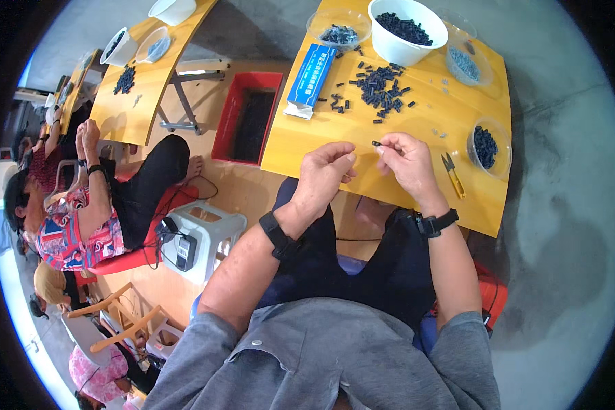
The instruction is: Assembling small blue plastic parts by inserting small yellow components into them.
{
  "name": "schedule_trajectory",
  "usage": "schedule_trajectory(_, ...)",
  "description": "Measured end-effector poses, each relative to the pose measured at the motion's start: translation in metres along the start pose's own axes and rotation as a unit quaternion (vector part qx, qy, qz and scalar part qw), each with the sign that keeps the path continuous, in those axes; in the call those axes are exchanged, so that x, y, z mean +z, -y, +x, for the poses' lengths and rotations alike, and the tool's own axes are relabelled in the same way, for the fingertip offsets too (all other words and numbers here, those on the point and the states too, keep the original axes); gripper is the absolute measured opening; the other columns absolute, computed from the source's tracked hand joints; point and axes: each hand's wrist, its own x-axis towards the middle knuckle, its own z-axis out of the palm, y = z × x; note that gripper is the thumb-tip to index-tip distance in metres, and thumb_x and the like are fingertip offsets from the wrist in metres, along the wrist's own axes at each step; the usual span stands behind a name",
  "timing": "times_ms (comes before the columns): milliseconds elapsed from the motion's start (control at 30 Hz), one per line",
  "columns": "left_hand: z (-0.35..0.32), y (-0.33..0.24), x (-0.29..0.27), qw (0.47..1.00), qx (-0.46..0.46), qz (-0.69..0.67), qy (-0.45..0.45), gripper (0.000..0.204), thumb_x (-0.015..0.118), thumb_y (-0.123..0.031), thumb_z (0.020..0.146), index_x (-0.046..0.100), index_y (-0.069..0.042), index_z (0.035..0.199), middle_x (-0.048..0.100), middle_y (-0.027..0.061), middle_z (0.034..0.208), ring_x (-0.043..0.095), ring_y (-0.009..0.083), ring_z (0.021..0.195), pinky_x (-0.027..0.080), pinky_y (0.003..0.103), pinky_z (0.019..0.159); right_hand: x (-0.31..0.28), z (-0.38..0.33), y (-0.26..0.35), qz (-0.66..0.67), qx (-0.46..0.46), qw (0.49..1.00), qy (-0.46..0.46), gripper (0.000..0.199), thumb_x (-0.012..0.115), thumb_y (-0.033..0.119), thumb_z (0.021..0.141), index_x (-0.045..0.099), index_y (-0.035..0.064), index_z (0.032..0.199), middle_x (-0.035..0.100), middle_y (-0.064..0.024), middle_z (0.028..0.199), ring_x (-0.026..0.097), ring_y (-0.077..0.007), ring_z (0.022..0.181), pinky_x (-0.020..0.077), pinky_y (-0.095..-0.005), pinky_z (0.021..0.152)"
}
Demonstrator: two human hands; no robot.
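Observation:
My right hand pinches a small black cylindrical part between thumb and forefinger, above the near edge of the yellow table. Just left of it, my left hand is closed, thumb against curled fingers; whatever it may hold is hidden. Beyond both hands lies a loose pile of similar black parts. Yellow-handled thread snips rest to the right of my right hand. A clear bowl of black parts stands farther right.
At the back are a white tub of black parts, a clear bowl and a bowl of small greyish pieces. A blue box lies left of the pile. A red crate stands on the floor; another person sits at left.

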Motion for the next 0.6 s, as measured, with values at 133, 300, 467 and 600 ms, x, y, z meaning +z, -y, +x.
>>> schedule_trajectory(133,-0.004,-0.005,0.006,0.999,0.022,0.004,0.035,0.028,0.059,-0.007,0.087,0.057,0.004,0.112,0.062,0.0068,0.091,0.06,0.012,0.074,0.049,0.024,0.066,0.002,-0.012,0.011,0.028,-0.012,0.999,0.022,0.005,0.058,0.003,0.088,0.059,-0.0023,0.089,0.062,-0.0047,0.073,0.061,-0.0098,0.059,0.0503,-0.0231,0.053)
schedule_trajectory(300,-0.014,-0.013,0.015,0.996,0.04,-0.052,0.063,0.019,0.06,-0.003,0.086,0.062,0.003,0.104,0.064,0.0052,0.087,0.059,0.0101,0.072,0.049,0.023,0.065,0.004,-0.021,0.018,0.243,0.05,0.967,0.066,0.005,0.057,0.001,0.089,0.057,-0.0012,0.093,0.062,-0.007,0.078,0.062,-0.0119,0.062,0.0541,-0.0249,0.056)
schedule_trajectory(467,-0.017,-0.015,0.017,0.995,0.043,-0.058,0.073,0.017,0.062,-0.004,0.085,0.063,0.002,0.101,0.064,0.0045,0.084,0.058,0.0097,0.07,0.049,0.023,0.064,0.003,-0.028,0.012,0.276,0.055,0.957,0.069,0.006,0.056,0.001,0.089,0.057,-0.0011,0.094,0.062,-0.0074,0.079,0.062,-0.0126,0.062,0.055,-0.0251,0.056)
schedule_trajectory(600,-0.015,-0.002,0.023,0.991,0.031,-0.128,0.012,0.014,0.061,-0.007,0.087,0.062,0.001,0.097,0.062,0.0044,0.076,0.057,0.0106,0.064,0.046,0.023,0.055,0.018,-0.034,0.014,0.289,0.068,0.954,0.042,0.006,0.055,0.0,0.089,0.057,-0.0018,0.094,0.062,-0.0077,0.078,0.062,-0.0118,0.061,0.0546,-0.0248,0.054)
